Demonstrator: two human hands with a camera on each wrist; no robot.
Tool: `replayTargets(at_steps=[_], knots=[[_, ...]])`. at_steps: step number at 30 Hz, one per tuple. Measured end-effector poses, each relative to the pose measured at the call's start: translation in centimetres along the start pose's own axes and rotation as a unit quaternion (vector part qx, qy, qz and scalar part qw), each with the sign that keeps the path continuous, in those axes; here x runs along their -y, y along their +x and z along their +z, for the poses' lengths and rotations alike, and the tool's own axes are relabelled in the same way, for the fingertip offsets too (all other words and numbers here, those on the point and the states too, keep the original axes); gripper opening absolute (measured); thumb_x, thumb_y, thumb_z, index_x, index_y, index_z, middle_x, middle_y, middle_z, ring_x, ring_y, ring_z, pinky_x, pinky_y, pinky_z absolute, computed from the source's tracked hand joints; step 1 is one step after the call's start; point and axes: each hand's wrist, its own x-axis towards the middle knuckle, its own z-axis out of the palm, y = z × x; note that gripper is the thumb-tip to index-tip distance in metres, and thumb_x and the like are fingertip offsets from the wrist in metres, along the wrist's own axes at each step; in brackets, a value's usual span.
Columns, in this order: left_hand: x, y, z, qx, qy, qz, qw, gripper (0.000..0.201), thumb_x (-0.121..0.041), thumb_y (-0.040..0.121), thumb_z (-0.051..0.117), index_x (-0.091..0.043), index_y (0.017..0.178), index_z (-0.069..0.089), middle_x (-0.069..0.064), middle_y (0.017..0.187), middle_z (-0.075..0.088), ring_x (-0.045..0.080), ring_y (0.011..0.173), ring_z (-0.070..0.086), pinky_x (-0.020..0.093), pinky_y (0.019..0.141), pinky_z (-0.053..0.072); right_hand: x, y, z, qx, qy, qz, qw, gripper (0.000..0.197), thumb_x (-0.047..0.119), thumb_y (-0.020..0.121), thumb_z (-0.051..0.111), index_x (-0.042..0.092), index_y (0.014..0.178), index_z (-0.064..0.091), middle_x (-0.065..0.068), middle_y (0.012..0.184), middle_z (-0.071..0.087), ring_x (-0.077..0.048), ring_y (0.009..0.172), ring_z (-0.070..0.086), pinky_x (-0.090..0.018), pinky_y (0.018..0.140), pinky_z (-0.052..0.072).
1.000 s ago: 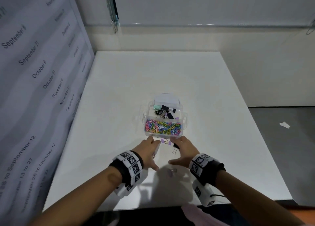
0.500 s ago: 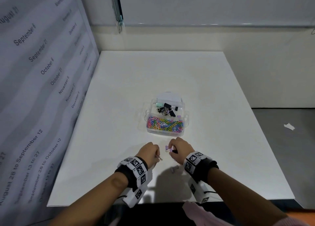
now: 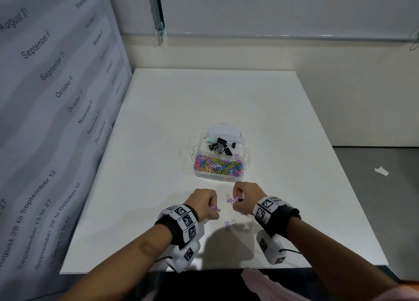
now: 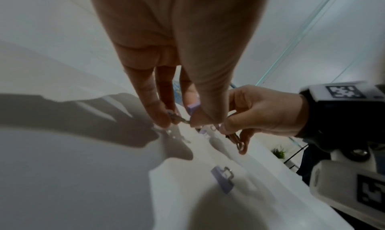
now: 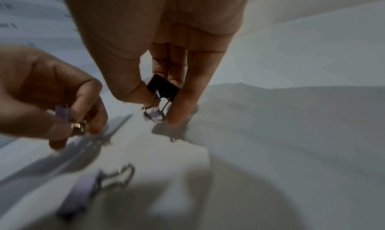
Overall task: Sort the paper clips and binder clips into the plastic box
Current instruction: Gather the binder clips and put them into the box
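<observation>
A clear plastic box (image 3: 246, 157) stands mid-table, with coloured paper clips (image 3: 218, 166) in its near compartment and black binder clips (image 3: 221, 145) behind. Just in front of it, my left hand (image 3: 205, 202) pinches a purple binder clip (image 3: 213, 208) (image 4: 193, 107). My right hand (image 3: 246, 195) holds a purple binder clip (image 3: 231, 200) (image 5: 154, 115) and a black binder clip (image 5: 163, 87) between thumb and fingers. Another purple binder clip (image 3: 228, 223) (image 4: 222, 177) (image 5: 87, 186) lies loose on the table between my wrists.
The white table (image 3: 158, 141) is bounded on the left by a calendar-printed panel (image 3: 45, 119) and at the back by a wall. Grey floor with a paper scrap (image 3: 381, 171) lies off the right edge.
Both hands have drawn back from the box toward me and curled around binder clips picked off the table. One purple clip stays lying between the wrists.
</observation>
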Motion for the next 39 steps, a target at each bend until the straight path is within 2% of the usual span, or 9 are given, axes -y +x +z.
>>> replayTargets(at_steps=[7, 11, 14, 20, 23, 25, 28, 32, 39], knots=[[-2.2, 1.1, -3.2, -0.043, 0.004, 0.034, 0.999, 0.033, -0.01, 0.072, 0.068, -0.026, 0.059, 0.043, -0.011, 0.066, 0.051, 0.007, 0.063, 0.048, 0.01, 0.055, 0.036, 2.9, 2.8, -6.4, -0.093, 0.069, -0.019, 0.993, 0.016, 0.007, 0.078, 0.065, 0.016, 0.08, 0.051, 0.0, 0.076, 0.055, -0.022, 0.066, 0.065, -0.025, 0.051, 0.054], [-4.4, 3.4, -7.1, -0.113, -0.025, 0.032, 0.993, 0.03, -0.009, 0.076, 0.068, -0.023, 0.063, 0.045, -0.004, 0.075, 0.057, 0.011, 0.071, 0.054, 0.008, 0.059, 0.042, 3.9, 5.5, -8.9, -0.163, 0.118, 0.001, 0.979, 0.011, 0.011, 0.078, 0.067, 0.012, 0.087, 0.061, -0.004, 0.086, 0.062, -0.03, 0.08, 0.069, -0.044, 0.074, 0.058], [-5.2, 5.6, -9.3, -0.159, -0.058, 0.009, 0.986, 0.025, -0.011, 0.078, 0.067, -0.021, 0.065, 0.049, -0.002, 0.078, 0.059, 0.014, 0.074, 0.055, 0.016, 0.061, 0.043, 4.1, 6.7, -9.4, -0.17, 0.127, 0.009, 0.977, 0.02, 0.018, 0.081, 0.066, 0.01, 0.1, 0.064, -0.009, 0.103, 0.067, -0.031, 0.086, 0.068, -0.042, 0.08, 0.057], [-4.4, 8.9, -11.0, -0.21, -0.097, -0.045, 0.972, 0.025, -0.013, 0.078, 0.07, -0.022, 0.061, 0.053, -0.003, 0.067, 0.059, 0.021, 0.077, 0.058, 0.022, 0.06, 0.042, 4.4, 3.1, -6.3, -0.097, 0.118, -0.025, 0.988, 0.017, 0.009, 0.085, 0.052, 0.017, 0.089, 0.067, 0.001, 0.091, 0.065, -0.022, 0.067, 0.069, -0.03, 0.06, 0.059], [-4.2, 9.8, -11.2, -0.21, -0.086, -0.069, 0.971, 0.013, -0.014, 0.08, 0.069, -0.009, 0.091, 0.064, 0.011, 0.102, 0.067, 0.028, 0.097, 0.062, 0.025, 0.073, 0.043, 3.0, 0.7, -3.7, 0.034, 0.001, -0.096, 0.995, 0.016, 0.017, 0.076, 0.068, 0.017, 0.092, 0.067, 0.008, 0.08, 0.058, 0.003, 0.059, 0.051, -0.009, 0.056, 0.042], [-4.5, 9.8, -10.8, -0.193, -0.054, -0.071, 0.977, 0.026, -0.013, 0.082, 0.064, -0.006, 0.107, 0.059, 0.012, 0.115, 0.059, 0.027, 0.103, 0.058, 0.026, 0.078, 0.041, 1.9, -0.4, -1.8, 0.111, -0.083, -0.13, 0.982, 0.033, 0.026, 0.069, 0.077, 0.017, 0.098, 0.064, 0.007, 0.083, 0.052, -0.003, 0.064, 0.044, -0.013, 0.061, 0.036], [-5.7, 8.0, -9.2, -0.182, -0.019, 0.012, 0.983, 0.024, -0.008, 0.082, 0.06, -0.01, 0.106, 0.059, 0.006, 0.102, 0.05, 0.019, 0.086, 0.052, 0.026, 0.076, 0.042, 0.6, -1.3, 1.4, 0.155, -0.123, -0.137, 0.971, 0.052, 0.027, 0.064, 0.082, 0.016, 0.11, 0.059, -0.008, 0.102, 0.053, -0.021, 0.091, 0.051, -0.028, 0.082, 0.041], [-5.9, 5.3, -5.9, 0.01, 0.074, 0.144, 0.987, 0.018, -0.004, 0.081, 0.057, -0.009, 0.097, 0.065, 0.006, 0.088, 0.058, 0.015, 0.073, 0.048, 0.025, 0.069, 0.039, -0.1, -1.5, 3.6, 0.165, -0.131, -0.121, 0.97, 0.04, 0.019, 0.07, 0.076, 0.012, 0.106, 0.061, -0.015, 0.114, 0.052, -0.029, 0.103, 0.054, -0.028, 0.082, 0.042], [-3.2, 3.7, -0.5, 0.137, 0.241, 0.157, 0.948, 0.038, -0.004, 0.083, 0.058, -0.01, 0.12, 0.056, 0.011, 0.121, 0.051, 0.028, 0.11, 0.052, 0.035, 0.092, 0.042, -0.6, -2.1, 2.1, 0.108, -0.131, -0.109, 0.979, 0.016, 0.01, 0.071, 0.062, 0.004, 0.083, 0.069, -0.018, 0.096, 0.067, -0.033, 0.09, 0.061, -0.028, 0.075, 0.044]])
